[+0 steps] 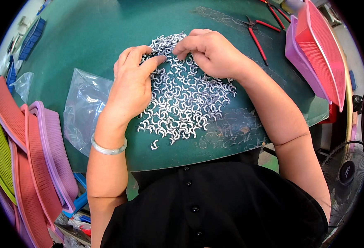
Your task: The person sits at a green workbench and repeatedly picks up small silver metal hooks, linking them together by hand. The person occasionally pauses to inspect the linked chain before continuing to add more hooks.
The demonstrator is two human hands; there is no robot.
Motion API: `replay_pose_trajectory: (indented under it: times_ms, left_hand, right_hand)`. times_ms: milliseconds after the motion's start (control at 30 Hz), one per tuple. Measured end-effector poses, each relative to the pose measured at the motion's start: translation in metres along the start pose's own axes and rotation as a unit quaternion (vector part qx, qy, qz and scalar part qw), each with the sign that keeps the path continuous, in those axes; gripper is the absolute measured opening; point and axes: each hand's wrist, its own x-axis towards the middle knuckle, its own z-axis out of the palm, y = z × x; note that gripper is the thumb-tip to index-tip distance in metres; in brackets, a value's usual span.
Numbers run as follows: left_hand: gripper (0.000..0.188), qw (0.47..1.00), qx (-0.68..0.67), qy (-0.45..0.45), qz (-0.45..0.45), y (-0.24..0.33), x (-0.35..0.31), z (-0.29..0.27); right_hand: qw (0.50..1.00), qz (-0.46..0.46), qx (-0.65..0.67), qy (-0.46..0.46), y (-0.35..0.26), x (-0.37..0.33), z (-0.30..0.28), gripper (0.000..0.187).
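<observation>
Many small silver crescent-shaped metal pieces (178,103) lie spread in a layer on the green table mat. At their far end they are heaped more thickly. My left hand (132,80) rests at the left side of that heap, open, its thumb apart from the fingers and the fingertips touching the pieces. From the right, my right hand (213,53) reaches over the heap with its fingers bent down onto the pieces and the thumb apart. What lies under its fingertips is partly hidden. One loose crescent (154,144) sits apart near the table's front edge.
A clear plastic bag (85,107) lies left of my left forearm. Red-handled pliers (256,35) are at the far right. Pink and purple baskets (310,58) stand at the right edge; more stacked baskets (33,157) fill the left. A fan (345,173) stands at lower right.
</observation>
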Motion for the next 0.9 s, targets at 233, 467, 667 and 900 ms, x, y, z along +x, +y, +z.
replay_pose_trajectory:
  times_ms: [233, 467, 667, 900]
  left_hand:
    - [0.04, 0.999, 0.046, -0.013, 0.01, -0.004, -0.003, 0.004]
    - [0.035, 0.999, 0.034, 0.017, 0.014, -0.006, -0.002, 0.001]
    - [0.029, 0.996, 0.055, 0.065, 0.022, -0.018, -0.003, -0.001]
    - [0.028, 0.992, 0.058, 0.096, 0.05, -0.031, -0.003, 0.008]
  right_hand:
    - [1.0, 0.012, 0.01, 0.001, 0.003, 0.0, 0.001, 0.038]
    - [0.998, 0.03, -0.025, 0.041, 0.007, 0.0, 0.002, 0.037]
    - [0.999, 0.019, -0.032, 0.03, 0.006, 0.002, 0.003, 0.037]
    - [0.998, 0.041, 0.007, 0.047, -0.021, 0.004, -0.009, 0.027]
